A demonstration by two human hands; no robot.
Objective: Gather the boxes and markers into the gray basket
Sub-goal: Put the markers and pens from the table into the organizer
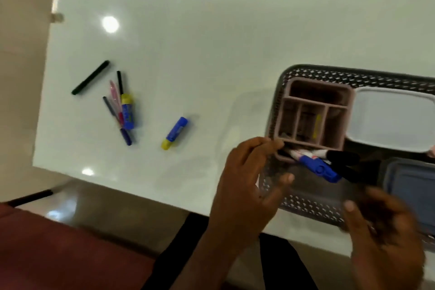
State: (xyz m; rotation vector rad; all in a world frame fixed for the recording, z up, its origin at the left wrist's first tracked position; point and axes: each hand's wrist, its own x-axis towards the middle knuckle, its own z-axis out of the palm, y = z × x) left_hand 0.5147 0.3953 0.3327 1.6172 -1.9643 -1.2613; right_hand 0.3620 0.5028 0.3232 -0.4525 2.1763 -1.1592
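The gray basket [303, 205] stands at the table's right. Inside it are a pink divided organizer [316, 101], a white lidded box [390, 120] and a blue-gray lidded box [414, 186]. A blue marker [317, 167] and a black marker [348, 165] lie in front of the organizer. My left hand [244, 186] is at the basket's left wall, with its fingertips touching the organizer's front corner and its thumb apart. My right hand [381, 231] is blurred over the basket's front rim, below the black marker's end; any grip is unclear.
On the left of the white table [211, 54] lie a black marker [90, 77], a cluster of pens with a blue and yellow stick [124, 110], and a second blue and yellow stick [175, 133]. A red chair seat [58, 247] is at the lower left.
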